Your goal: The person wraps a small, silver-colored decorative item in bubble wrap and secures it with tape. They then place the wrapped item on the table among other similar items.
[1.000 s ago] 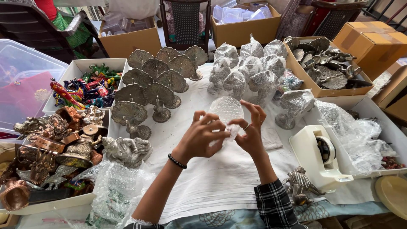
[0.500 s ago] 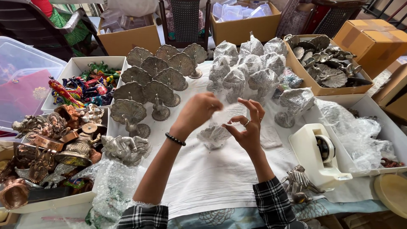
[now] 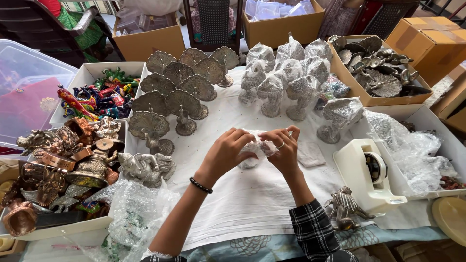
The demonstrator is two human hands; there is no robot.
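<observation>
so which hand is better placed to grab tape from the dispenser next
Probably the right hand. It sits on the side of the bubble-wrapped piece nearer the cream tape dispenser, with bare white cloth between. The left hand would have to cross over the bundle.

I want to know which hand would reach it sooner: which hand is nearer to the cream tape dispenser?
The right hand. It is on the bubble-wrapped piece, with the tape dispenser lying off to its right. The left hand holds the piece's other side, farther away.
</observation>
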